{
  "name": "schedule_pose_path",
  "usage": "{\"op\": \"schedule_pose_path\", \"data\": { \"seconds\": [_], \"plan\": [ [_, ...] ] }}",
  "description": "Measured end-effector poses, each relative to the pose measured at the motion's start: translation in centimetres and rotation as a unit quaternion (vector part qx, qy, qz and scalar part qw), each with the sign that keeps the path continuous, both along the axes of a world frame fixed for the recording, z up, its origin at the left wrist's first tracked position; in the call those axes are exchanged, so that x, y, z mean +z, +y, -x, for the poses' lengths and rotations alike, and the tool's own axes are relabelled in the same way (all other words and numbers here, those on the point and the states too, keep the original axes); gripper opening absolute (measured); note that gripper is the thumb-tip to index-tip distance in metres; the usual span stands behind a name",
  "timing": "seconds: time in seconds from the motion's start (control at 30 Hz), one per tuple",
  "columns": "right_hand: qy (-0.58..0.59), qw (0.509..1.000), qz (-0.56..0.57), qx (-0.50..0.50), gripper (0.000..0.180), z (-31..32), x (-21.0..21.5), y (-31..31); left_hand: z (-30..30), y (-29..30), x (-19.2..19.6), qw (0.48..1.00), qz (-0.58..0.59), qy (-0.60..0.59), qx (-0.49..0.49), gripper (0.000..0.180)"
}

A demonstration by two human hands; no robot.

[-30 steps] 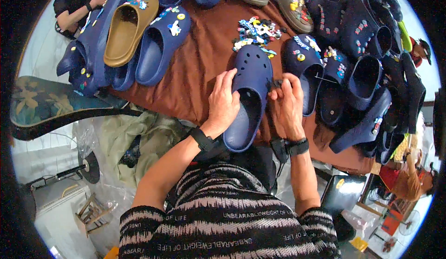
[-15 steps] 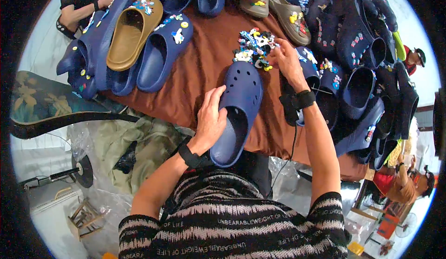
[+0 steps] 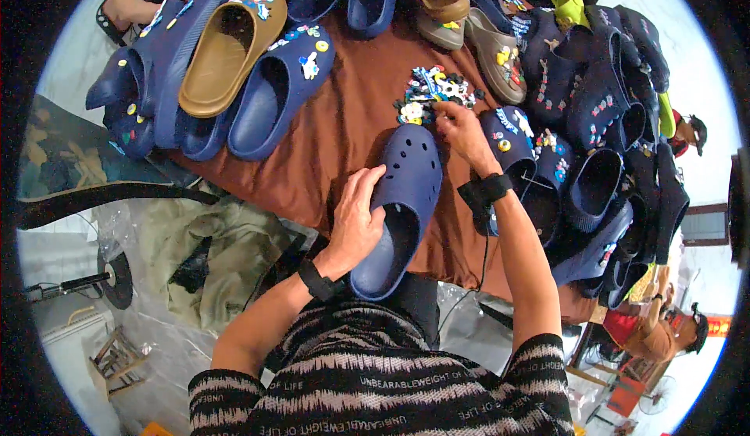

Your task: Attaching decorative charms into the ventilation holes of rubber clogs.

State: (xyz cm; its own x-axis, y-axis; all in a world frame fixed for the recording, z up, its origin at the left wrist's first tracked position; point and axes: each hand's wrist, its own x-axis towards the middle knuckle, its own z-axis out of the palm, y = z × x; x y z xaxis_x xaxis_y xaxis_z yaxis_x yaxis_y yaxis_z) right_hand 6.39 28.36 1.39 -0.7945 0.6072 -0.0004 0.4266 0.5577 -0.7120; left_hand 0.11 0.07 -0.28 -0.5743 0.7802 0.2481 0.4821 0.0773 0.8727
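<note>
A plain blue clog (image 3: 416,172) with holes in its toe lies on the brown cloth in front of me, toe pointing away. My left hand (image 3: 358,221) grips its left side, thumb at the opening and fingers along the outside. Beyond the toe is a heap of small colourful shoe charms (image 3: 444,86), black, white, blue and yellow. My right hand (image 3: 462,135) reaches to the heap's near edge, its fingers bent together among the charms. What sits between those fingertips is too small to make out.
Blue clogs with charms (image 3: 283,92) and a brown clog (image 3: 226,61) stand at left. Many dark blue clogs (image 3: 598,182) crowd the right side, a grey-brown clog (image 3: 500,61) at the back. The brown cloth (image 3: 351,92) covers the table. Other people are at the far right.
My right hand has moved left and closer to me, from the heap's right side to its near edge, fingers drawn together. My left hand keeps its hold on the clog.
</note>
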Motion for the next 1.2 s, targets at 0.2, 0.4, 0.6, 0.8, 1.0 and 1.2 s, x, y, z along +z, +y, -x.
{"op": "schedule_pose_path", "data": {
  "seconds": [0.2,0.4,0.6,0.8,1.0,1.2],
  "plan": [
    [0.012,0.962,-0.239,-0.128,0.027,1.9,0.4,3.5,0.0,0.0,0.3,1.0,0.002,0.0,0.005,0.068],
    [-0.111,0.945,-0.27,-0.149,0.029,2.8,-0.8,4.5,-0.3,-0.1,0.2,0.999,-0.001,-0.04,0.009,0.068],
    [-0.003,0.968,-0.218,-0.127,0.021,2.4,-0.5,4.7,0.0,-0.2,0.2,1.0,0.006,0.003,0.004,0.071],
    [0.101,0.982,-0.141,-0.072,0.017,-0.5,1.5,1.4,0.3,0.7,0.1,1.0,0.003,0.0,-0.023,0.069],
    [0.068,0.988,-0.104,-0.095,0.02,-3.8,2.5,-5.4,0.2,2.1,0.2,0.999,0.004,-0.011,-0.041,0.064],
    [0.059,0.976,-0.209,-0.015,0.017,-5.2,3.1,-7.3,0.2,2.3,-0.1,0.999,-0.003,0.026,-0.044,0.064]
  ]
}}
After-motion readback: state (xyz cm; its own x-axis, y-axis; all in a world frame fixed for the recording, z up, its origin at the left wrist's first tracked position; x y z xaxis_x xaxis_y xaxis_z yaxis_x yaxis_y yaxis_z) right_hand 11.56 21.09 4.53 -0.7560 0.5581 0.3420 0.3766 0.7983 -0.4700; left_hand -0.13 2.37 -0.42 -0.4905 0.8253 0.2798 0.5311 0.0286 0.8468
